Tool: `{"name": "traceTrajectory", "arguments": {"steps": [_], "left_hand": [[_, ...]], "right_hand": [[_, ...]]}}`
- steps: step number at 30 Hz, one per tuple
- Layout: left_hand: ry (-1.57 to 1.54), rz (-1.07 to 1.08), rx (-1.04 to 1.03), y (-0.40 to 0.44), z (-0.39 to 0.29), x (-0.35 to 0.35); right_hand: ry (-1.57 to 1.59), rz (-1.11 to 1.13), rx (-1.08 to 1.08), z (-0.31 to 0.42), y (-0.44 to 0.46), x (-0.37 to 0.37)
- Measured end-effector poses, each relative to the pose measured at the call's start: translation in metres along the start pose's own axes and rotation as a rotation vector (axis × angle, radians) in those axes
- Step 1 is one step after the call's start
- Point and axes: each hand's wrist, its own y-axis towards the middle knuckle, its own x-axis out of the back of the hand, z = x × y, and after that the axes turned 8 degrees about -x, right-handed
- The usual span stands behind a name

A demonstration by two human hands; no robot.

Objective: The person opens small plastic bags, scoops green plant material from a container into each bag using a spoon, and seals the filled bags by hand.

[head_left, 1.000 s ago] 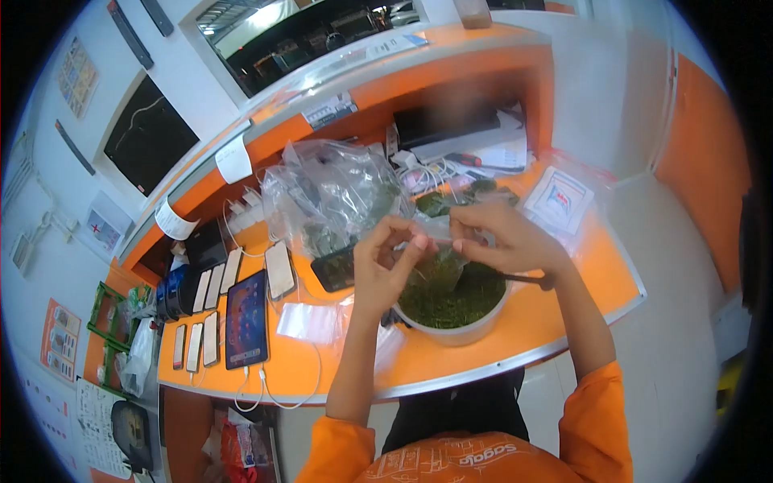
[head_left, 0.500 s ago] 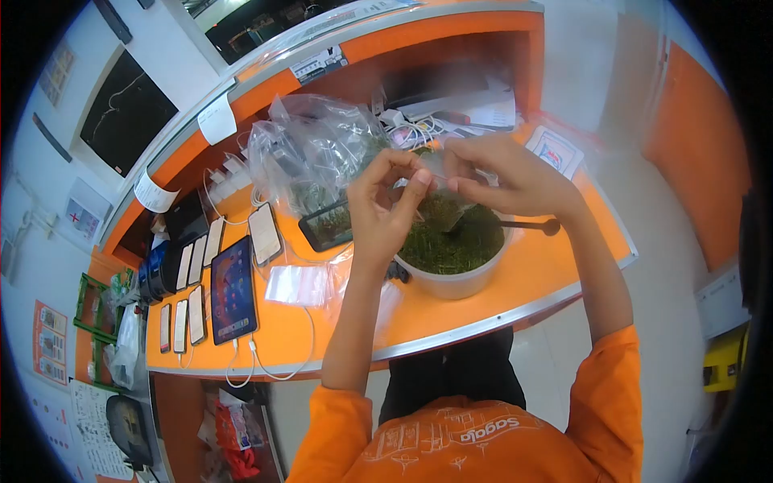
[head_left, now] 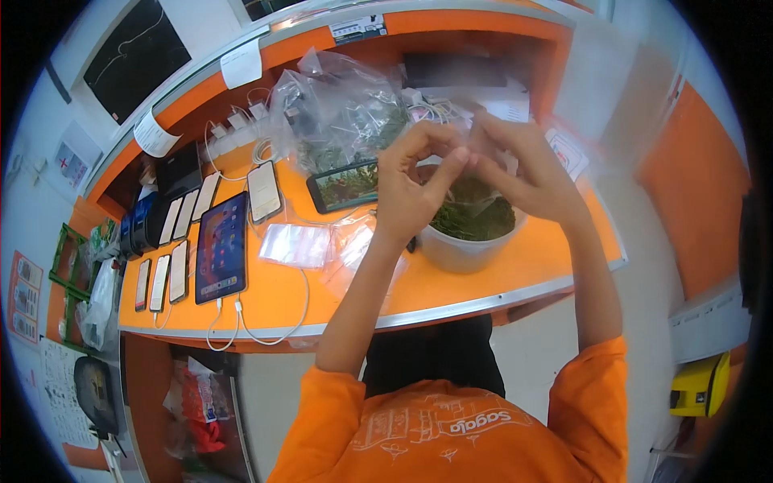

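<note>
The room has white walls and orange panels, and an orange bench (head_left: 451,288) stands before the person. Both hands are in the air above its right part, with the fingertips of the two almost meeting. The left hand (head_left: 415,179) is curled, with thumb and finger closed in a pinch; the right hand (head_left: 522,173) also pinches, its other fingers bent loosely. Between them they seem to hold a small clear bag (head_left: 477,193), whose edges are difficult to follow. It hangs directly under the fingertips, over a bowl (head_left: 463,259) of chopped green leaves (head_left: 475,224).

To my judgement, the step in hand is the handling of the upper edge of this bag with the fingertips. The next move calls for a light, steady pinch from both hands, since the plastic looks thin and slippery, and for keeping the bag above the bowl.

Near the left forearm, on its outer side, lie more flat bags (head_left: 295,245). A phone (head_left: 346,187) rests just left of the left hand, and a large plastic bag (head_left: 334,113) lies beyond it.
</note>
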Motion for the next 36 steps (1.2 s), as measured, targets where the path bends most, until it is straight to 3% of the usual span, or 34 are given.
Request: {"name": "traceTrajectory", "arguments": {"steps": [9,18,21,30,33,36], "left_hand": [[0.051,-0.043,0.107,-0.008,-0.003,0.011],[-0.034,-0.076,0.039,-0.003,0.005,0.021],[-0.097,-0.124,0.101,-0.002,0.007,0.02],[-0.065,-0.043,0.146,0.006,0.019,0.015],[-0.027,0.018,0.15,0.019,0.024,0.01],[0.025,0.074,0.159,0.033,0.036,0.008]], "right_hand": [[-0.031,-0.02,-0.056,0.008,-0.004,-0.016],[0.033,-0.005,-0.161,0.006,-0.011,-0.013],[0.05,-0.01,-0.162,0.001,-0.015,-0.013],[-0.101,-0.031,-0.161,-0.002,-0.026,0.0],[-0.243,0.022,-0.311,-0.005,-0.032,0.011],[-0.233,-0.14,-0.396,-0.009,-0.04,0.011]]}}
